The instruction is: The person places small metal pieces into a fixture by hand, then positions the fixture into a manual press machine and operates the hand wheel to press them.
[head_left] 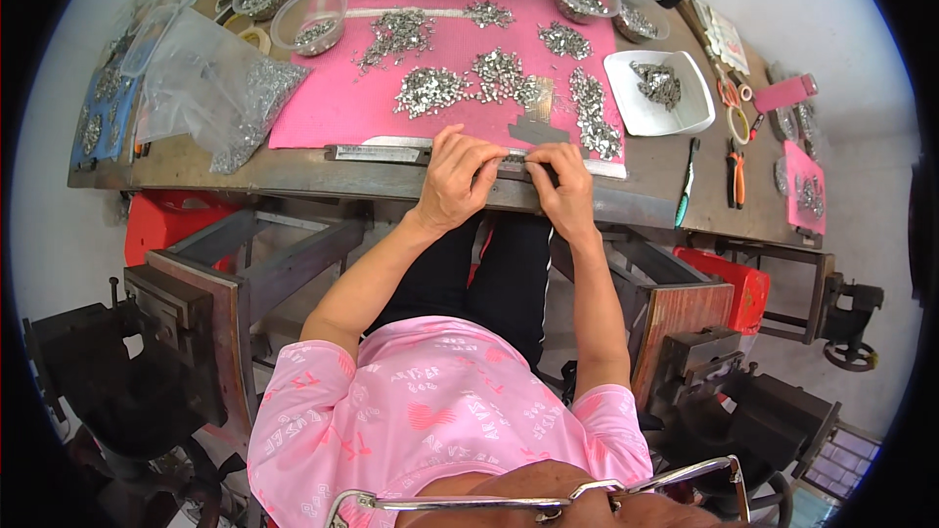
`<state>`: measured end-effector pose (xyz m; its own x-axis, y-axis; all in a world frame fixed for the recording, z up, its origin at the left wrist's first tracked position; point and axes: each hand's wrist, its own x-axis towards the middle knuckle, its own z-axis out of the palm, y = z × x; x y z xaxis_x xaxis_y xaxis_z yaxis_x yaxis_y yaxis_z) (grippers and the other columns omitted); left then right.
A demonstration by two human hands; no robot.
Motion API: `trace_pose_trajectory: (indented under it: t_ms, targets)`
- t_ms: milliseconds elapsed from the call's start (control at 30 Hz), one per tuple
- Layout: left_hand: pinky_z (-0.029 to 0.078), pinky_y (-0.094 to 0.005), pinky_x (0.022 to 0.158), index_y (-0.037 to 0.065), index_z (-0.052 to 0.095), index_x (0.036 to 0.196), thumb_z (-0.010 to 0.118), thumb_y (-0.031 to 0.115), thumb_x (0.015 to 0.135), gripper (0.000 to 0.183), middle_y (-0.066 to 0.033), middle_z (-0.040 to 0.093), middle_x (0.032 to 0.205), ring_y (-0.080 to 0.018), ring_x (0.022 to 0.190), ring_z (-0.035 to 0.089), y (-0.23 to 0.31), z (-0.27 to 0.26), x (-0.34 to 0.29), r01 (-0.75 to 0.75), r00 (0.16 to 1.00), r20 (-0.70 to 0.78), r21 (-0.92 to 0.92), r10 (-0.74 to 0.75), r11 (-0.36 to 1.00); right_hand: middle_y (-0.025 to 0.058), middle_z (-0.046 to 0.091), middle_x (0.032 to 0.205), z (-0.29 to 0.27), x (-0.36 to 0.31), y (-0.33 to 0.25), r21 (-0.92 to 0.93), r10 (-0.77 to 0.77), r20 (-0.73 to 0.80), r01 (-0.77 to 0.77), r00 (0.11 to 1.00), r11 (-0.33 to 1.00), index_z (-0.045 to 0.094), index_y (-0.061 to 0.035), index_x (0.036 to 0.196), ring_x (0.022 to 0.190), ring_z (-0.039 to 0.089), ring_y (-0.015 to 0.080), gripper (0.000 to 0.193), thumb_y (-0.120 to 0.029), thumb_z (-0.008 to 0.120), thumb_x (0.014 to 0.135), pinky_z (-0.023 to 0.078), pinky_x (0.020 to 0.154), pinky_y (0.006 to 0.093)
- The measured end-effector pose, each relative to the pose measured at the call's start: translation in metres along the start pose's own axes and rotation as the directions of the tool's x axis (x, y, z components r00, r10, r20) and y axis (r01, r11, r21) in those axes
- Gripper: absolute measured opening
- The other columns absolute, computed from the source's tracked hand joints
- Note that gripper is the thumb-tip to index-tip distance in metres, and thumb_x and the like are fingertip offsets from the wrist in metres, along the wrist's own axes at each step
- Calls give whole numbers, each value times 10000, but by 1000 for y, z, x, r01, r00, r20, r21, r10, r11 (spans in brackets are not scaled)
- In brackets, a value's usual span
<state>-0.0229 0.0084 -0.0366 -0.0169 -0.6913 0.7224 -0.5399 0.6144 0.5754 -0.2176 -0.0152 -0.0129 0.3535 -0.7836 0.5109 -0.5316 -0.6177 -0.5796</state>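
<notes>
At the front edge of the table, my left hand (456, 176) is closed in a pinch over a narrow metal bar (377, 154). My right hand (565, 191) pinches at the same bar, a short way to the right. Between the two sets of fingertips a dark stretch with small pieces shows; what each hand holds is too small to make out. Just beyond the fingers lie grey flat strips (536, 131) on a pink mat (323, 108). Loose heaps of small shiny metal pieces (432, 91) spread over the mat, one heap (594, 117) close to my right hand.
A white square dish (626, 103) with metal pieces stands right of the mat. Clear round tubs (311, 15) line the back. A plastic bag (191, 78) of pieces lies left. A toothbrush (687, 181) and orange-handled pliers (738, 181) lie right. Vises (127, 362) flank me below.
</notes>
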Motion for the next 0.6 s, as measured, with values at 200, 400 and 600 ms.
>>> trace_pose_trajectory:
  t_ms: [200, 400, 600]
  targets:
    - [426, -486, 1047, 66, 687, 1017, 684, 7, 882, 147, -43, 691, 922, -216, 845, 648, 0, -7, 1, 10, 1000, -11, -10, -10, 1000, 91, 687, 909, 8, 3, 1, 166, 190, -32, -183, 981, 969, 680, -7, 920, 861, 612, 251, 93, -9, 725, 838, 483, 785, 346]
    - [207, -609, 1171, 10, 551, 1382, 602, 288, 1003, 472, -209, 537, 1442, -373, 1381, 464, -11, -65, -1, 220, 957, 66, 468, -281, 856, 82, 674, 893, 5, -6, 1, 211, 266, -85, -243, 960, 947, 677, 5, 938, 853, 615, 208, 80, -7, 713, 867, 480, 787, 320]
    - [30, -643, 1201, -54, 396, 1492, 485, 564, 997, 796, -281, 311, 1589, -410, 1511, 237, -6, -64, 6, 274, 794, 300, 599, -529, 752, 94, 679, 885, 10, -4, -2, 113, 180, -101, -168, 978, 979, 676, -8, 912, 861, 618, 263, 66, -10, 717, 860, 486, 795, 362]
